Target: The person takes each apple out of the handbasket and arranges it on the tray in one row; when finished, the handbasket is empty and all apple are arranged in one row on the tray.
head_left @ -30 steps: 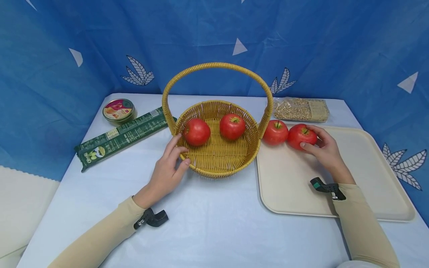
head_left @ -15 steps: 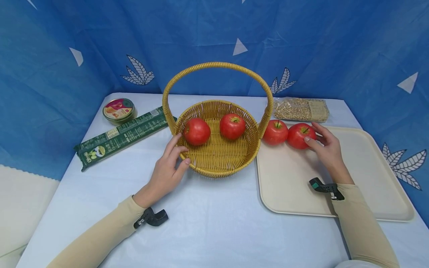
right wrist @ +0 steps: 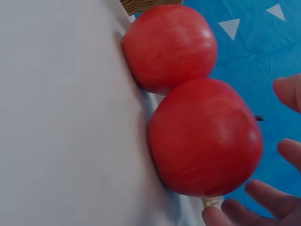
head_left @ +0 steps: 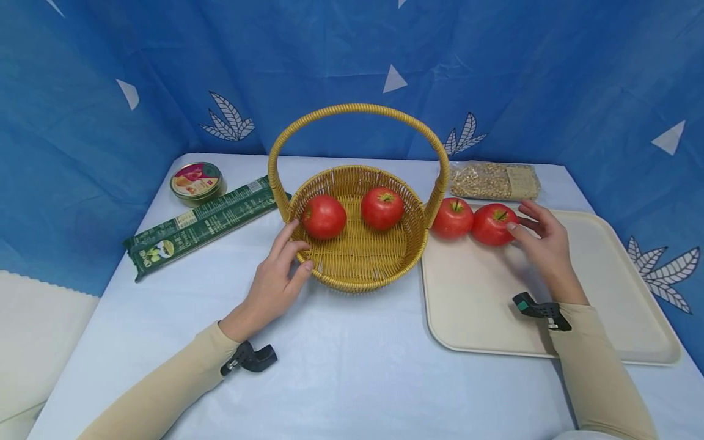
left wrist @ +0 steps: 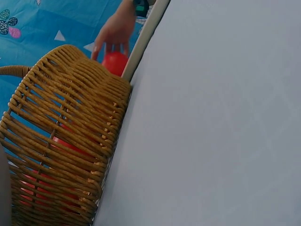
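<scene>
On a white-covered desk, a person's left hand rests, fingers loosely spread, on the near left rim of a yellow wicker basket. Inside sit two red apples: the left apple and the slightly farther right apple. To the right, the right hand is wide, fingers parted, just right of a third apple. That one touches a fourth apple on its left, at the far left of a beige tray.

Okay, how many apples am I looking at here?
4. In the basket, one apple at left, another to its right; on the tray, one nearer the basket, one beside the right hand. No others show.
</scene>
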`<state>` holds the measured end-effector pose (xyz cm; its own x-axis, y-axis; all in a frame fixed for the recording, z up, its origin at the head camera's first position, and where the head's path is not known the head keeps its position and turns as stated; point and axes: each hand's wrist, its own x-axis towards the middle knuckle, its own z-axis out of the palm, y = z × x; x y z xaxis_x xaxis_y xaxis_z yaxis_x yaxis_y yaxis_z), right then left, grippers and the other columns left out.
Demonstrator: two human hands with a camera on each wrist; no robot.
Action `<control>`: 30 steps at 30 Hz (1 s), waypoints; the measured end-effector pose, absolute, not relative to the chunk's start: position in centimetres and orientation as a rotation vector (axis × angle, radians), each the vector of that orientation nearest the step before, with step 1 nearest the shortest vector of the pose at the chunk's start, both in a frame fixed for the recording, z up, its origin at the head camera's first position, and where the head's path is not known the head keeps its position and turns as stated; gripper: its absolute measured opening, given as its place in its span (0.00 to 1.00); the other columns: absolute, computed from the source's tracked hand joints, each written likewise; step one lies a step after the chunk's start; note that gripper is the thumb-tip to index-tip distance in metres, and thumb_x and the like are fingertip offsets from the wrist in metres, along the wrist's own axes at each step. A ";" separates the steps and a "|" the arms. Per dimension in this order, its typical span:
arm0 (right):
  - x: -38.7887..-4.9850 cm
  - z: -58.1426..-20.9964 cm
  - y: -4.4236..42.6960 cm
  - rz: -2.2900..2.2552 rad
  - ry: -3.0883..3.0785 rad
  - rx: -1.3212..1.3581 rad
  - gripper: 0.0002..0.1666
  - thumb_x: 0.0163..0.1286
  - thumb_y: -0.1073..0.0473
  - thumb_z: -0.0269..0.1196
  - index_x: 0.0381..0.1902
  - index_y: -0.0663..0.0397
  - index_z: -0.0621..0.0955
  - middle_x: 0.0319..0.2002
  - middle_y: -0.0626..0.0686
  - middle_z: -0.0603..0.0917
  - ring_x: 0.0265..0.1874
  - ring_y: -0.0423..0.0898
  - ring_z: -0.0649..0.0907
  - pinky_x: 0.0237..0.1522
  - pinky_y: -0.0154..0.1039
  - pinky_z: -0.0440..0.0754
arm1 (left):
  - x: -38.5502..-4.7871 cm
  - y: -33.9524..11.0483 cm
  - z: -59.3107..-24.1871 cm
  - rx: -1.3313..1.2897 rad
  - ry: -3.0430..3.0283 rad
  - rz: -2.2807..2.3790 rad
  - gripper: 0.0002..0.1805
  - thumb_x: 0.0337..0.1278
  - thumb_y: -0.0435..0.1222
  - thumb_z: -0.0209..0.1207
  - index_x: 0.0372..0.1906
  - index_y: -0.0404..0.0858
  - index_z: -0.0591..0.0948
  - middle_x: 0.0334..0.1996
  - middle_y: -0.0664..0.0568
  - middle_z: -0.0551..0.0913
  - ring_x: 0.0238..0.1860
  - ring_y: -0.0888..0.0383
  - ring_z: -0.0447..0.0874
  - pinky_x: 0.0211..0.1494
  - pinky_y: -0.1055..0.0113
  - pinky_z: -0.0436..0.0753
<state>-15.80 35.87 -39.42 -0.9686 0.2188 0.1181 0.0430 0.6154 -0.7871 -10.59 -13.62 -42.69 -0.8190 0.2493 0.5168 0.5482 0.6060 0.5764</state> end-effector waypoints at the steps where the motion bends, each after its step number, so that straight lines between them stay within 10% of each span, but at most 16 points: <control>1: -15.8 -39.2 35.9 1.268 -2.632 -0.231 0.36 0.75 0.53 0.61 0.78 0.42 0.65 0.75 0.60 0.69 0.69 0.58 0.75 0.44 0.17 0.77 | -10.6 -13.6 -42.7 -0.639 -2.450 -1.069 0.37 0.76 0.64 0.39 0.53 0.35 0.78 0.77 0.38 0.64 0.34 0.55 0.75 0.33 0.58 0.76; 15: -14.0 -34.2 34.4 1.147 -2.539 -0.339 0.32 0.75 0.49 0.62 0.74 0.31 0.70 0.73 0.44 0.74 0.66 0.38 0.77 0.49 0.19 0.74 | -10.6 -13.6 -42.6 -0.646 -2.447 -1.069 0.35 0.77 0.63 0.40 0.53 0.35 0.77 0.76 0.37 0.64 0.33 0.57 0.74 0.32 0.60 0.76; 30: -13.1 -31.9 30.0 1.172 -2.544 0.170 0.36 0.66 0.64 0.70 0.71 0.52 0.75 0.69 0.55 0.78 0.53 0.22 0.77 0.46 0.14 0.74 | -10.5 -13.6 -42.6 -0.639 -2.448 -1.079 0.33 0.77 0.61 0.42 0.53 0.35 0.78 0.77 0.38 0.64 0.32 0.58 0.73 0.32 0.62 0.75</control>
